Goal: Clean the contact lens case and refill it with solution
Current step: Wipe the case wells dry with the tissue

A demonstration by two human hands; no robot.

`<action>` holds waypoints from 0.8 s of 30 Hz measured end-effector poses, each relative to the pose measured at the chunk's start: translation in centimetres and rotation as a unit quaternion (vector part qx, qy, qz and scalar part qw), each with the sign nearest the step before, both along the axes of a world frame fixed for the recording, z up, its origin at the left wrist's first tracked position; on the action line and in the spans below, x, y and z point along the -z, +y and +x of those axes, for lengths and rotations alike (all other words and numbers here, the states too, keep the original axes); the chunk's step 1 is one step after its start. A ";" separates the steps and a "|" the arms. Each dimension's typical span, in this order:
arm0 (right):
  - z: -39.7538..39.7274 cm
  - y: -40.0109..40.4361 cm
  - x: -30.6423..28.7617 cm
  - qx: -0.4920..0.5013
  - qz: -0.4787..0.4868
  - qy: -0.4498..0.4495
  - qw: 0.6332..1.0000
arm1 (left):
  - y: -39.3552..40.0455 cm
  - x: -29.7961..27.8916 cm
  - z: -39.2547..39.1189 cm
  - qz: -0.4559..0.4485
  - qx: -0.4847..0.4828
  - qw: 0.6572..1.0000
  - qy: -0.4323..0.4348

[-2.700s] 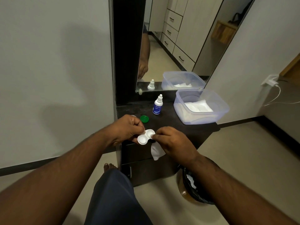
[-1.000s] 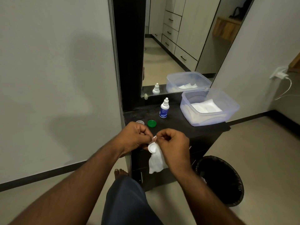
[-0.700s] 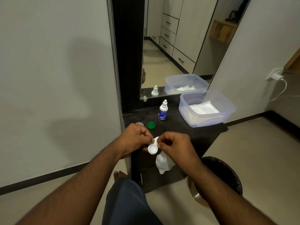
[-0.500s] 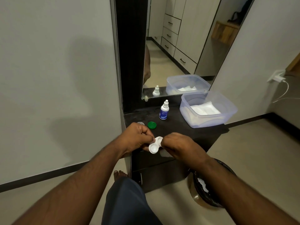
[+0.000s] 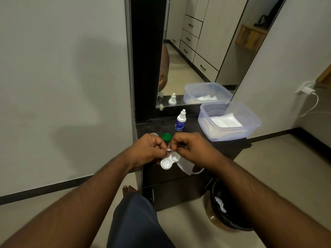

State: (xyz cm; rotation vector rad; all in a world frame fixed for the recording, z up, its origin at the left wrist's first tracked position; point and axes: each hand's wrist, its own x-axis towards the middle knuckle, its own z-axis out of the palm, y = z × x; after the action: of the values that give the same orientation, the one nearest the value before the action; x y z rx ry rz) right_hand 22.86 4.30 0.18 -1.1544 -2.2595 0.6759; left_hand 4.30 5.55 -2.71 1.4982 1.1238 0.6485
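Note:
The white contact lens case [image 5: 169, 161] hangs open-side toward me in front of the dark dresser top [image 5: 193, 135]. My left hand [image 5: 149, 149] pinches its upper edge. My right hand [image 5: 192, 149] is closed on a white tissue [image 5: 186, 168] that droops below it, right beside the case. A green cap [image 5: 166, 136] and a silvery cap [image 5: 154, 134] lie on the dresser behind my hands. The small solution bottle [image 5: 180, 120] with a blue label stands upright farther back.
A clear plastic tub [image 5: 229, 121] with white tissues sits at the dresser's right. A mirror [image 5: 200, 51] stands behind it. A black-lined waste bin [image 5: 227, 210] is on the floor at lower right. My knee [image 5: 136, 222] is below the hands.
The tissue, hidden under my right hand half a second ago, hangs in view again. Both hands have risen slightly toward the caps, and the case is tipped more toward me.

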 end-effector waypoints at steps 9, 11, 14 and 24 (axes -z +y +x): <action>1.8 -1.8 2.7 0.135 -0.077 0.130 0.979 | 0.0 0.3 0.3 0.006 -0.028 0.999 0.016; 1.1 -2.4 3.4 0.187 -0.085 0.187 0.961 | 0.0 0.3 0.4 0.008 -0.035 0.999 0.019; -0.4 -2.9 4.6 0.270 -0.087 0.272 0.920 | -0.3 0.3 0.5 0.007 -0.059 0.998 0.013; -1.5 -5.6 4.1 0.363 -0.199 0.570 0.709 | -1.1 0.6 0.9 -0.015 -0.127 0.989 -0.071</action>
State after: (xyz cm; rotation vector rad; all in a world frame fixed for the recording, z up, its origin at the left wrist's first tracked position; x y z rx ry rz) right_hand 21.41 -1.26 -3.96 -1.1600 -0.5439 1.1132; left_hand 5.21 4.43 -3.33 1.2719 1.2179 0.8940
